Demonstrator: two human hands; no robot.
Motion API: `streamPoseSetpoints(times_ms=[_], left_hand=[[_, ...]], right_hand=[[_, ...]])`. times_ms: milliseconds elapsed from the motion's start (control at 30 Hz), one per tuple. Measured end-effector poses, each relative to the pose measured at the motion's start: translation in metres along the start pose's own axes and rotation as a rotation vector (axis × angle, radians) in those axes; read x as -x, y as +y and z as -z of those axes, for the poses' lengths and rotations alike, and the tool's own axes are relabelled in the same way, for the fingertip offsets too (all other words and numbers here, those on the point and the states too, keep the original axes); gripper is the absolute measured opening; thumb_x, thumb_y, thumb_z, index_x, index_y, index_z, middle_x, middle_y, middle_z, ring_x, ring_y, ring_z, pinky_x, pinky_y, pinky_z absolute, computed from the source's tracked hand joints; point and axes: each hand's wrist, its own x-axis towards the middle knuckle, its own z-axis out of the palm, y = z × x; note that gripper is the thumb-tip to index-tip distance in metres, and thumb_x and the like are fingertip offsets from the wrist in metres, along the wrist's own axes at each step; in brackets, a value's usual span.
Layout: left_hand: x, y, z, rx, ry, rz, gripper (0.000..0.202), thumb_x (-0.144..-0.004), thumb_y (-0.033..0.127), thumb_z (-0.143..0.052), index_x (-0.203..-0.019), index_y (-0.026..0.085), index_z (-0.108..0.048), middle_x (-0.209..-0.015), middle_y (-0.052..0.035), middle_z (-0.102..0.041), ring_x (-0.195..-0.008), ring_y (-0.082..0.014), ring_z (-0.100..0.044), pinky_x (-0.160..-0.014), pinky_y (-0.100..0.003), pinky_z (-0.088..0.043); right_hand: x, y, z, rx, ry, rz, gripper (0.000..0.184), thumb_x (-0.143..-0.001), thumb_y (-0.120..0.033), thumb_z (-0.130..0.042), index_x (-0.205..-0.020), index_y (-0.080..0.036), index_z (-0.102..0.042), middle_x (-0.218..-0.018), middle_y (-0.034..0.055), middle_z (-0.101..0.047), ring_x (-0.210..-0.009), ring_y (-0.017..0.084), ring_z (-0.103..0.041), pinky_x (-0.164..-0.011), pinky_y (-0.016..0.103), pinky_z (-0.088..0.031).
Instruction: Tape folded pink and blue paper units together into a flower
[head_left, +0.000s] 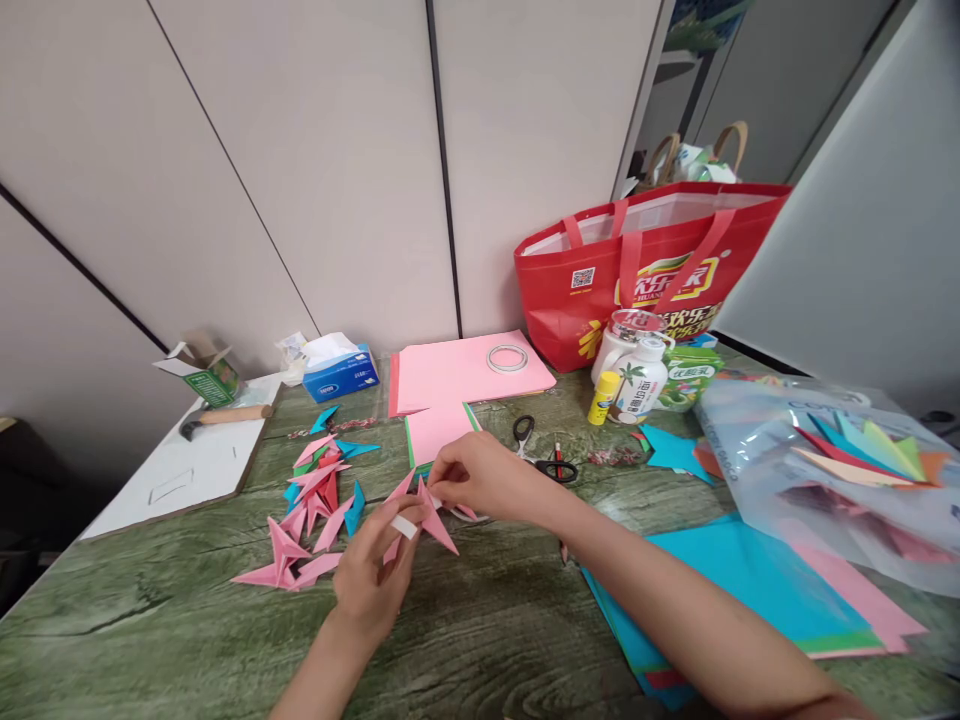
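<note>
My left hand (375, 565) is closed around a pink folded-paper star (436, 525) with pointed arms. A short white strip (403, 527), which looks like tape, lies across its fingers. From the right, my right hand (476, 475) pinches at the star's upper middle, where a small white bit shows by the fingertips. Under that hand a ring-shaped roll (471, 516) is partly hidden. Left of my hands lies a loose heap of pink, blue and red folded-paper pieces (319, 490). Just behind them rests a stack of small pink and green paper squares (439, 428).
Black-handled scissors (555, 468) lie behind my right wrist. A glue stick (603, 398), a white bottle (646, 380) and a red bag (555, 300) stand at the back right. Blue sheets (735, 590) lie under my right forearm. A hammer (225, 418) and tissue box (341, 374) are left.
</note>
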Motion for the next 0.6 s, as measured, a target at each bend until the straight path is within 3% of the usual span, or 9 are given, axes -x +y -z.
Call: streamPoseSetpoints(times_ms=[100,300,500,600], left_hand=[[0.0012,-0.0011,0.0025,0.006,-0.044,-0.035,0.033,-0.076,0.002,-0.052,-0.103,0.021,-0.055,-0.090,-0.0073,-0.071,-0.085,-0.0178,-0.067,-0.073,-0.029,-0.054],[0.0057,-0.0079,0.0002,0.162,0.004,-0.195,0.068,-0.074,-0.006,-0.051,-0.130,0.028,-0.033,-0.089,-0.0041,-0.072,-0.093,-0.0181,-0.064,-0.077,-0.035,-0.054],[0.0084,-0.0057,0.0018,0.202,0.011,-0.153,0.075,-0.071,-0.008,-0.053,-0.130,0.033,-0.031,-0.093,-0.0034,-0.071,-0.095,-0.0192,-0.064,-0.078,-0.037,-0.053],[0.0078,-0.0020,0.0016,0.198,0.020,-0.146,0.076,-0.071,-0.008,-0.052,-0.131,0.034,-0.031,-0.093,-0.0035,-0.071,-0.093,-0.0199,-0.065,-0.075,-0.037,-0.055]], right_hand=[[0.0011,-0.0018,0.0001,-0.018,-0.001,0.001,0.012,-0.068,-0.007,-0.055,-0.064,-0.010,-0.066,-0.047,-0.0012,-0.059,-0.044,0.007,-0.048,-0.047,0.017,-0.033],[0.0015,0.0001,-0.0019,-0.128,-0.009,-0.017,0.012,-0.067,-0.007,-0.055,-0.063,-0.010,-0.066,-0.052,0.0007,-0.062,-0.044,0.007,-0.050,-0.046,0.016,-0.037],[0.0007,0.0026,-0.0053,-0.376,-0.040,-0.072,0.009,-0.066,-0.008,-0.057,-0.066,-0.012,-0.064,-0.051,-0.0011,-0.058,-0.045,0.007,-0.051,-0.043,0.015,-0.038],[0.0007,0.0027,-0.0037,-0.460,-0.029,-0.100,0.027,-0.063,-0.005,-0.061,-0.087,-0.015,-0.062,-0.062,-0.0015,-0.061,-0.048,0.007,-0.054,-0.042,0.014,-0.039]])
